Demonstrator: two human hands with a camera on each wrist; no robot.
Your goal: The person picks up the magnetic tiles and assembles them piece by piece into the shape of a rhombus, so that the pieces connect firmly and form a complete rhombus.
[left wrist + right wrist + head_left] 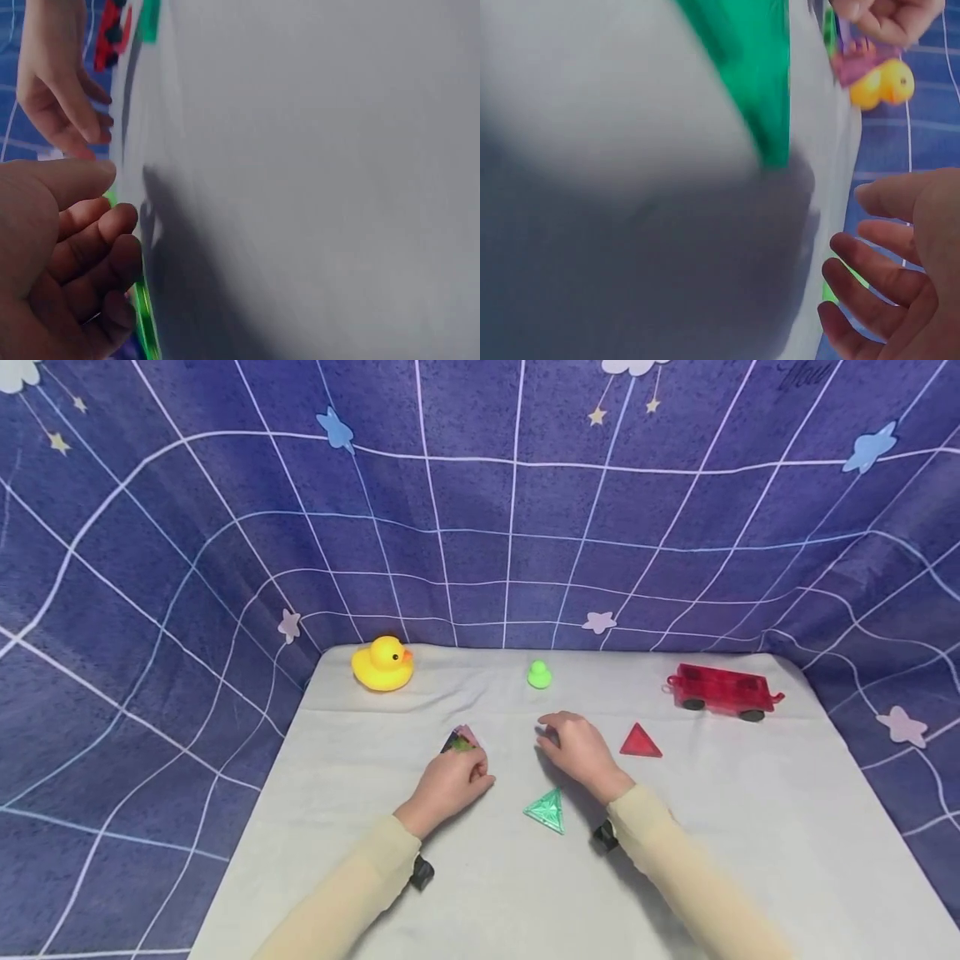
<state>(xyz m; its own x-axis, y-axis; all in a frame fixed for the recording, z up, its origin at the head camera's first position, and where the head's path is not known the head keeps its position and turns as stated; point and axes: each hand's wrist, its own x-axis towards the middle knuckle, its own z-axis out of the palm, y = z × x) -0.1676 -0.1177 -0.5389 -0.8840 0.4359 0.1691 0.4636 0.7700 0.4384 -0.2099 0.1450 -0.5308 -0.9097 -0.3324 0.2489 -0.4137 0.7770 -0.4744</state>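
My left hand [452,777] is low over the cloth, its fingers loosely curled. Just beyond its knuckles lies a small cluster of pink, dark and green pieces [463,739], partly hidden by the hand. In the left wrist view, a green edge [145,319] shows beside the fingertips, and the thumb stands apart from the fingers. My right hand [579,750] hovers with relaxed, spread fingers and nothing between them. A green triangle tile [547,812] lies between the two forearms. To the right of the right hand is a red triangle tile [640,742].
Along the back of the white-covered table [750,827] stand a yellow rubber duck [383,666], a small green duck [539,675] and a translucent red toy wagon [723,690] with black wheels. A blue gridded curtain [480,502] closes off the back and sides.
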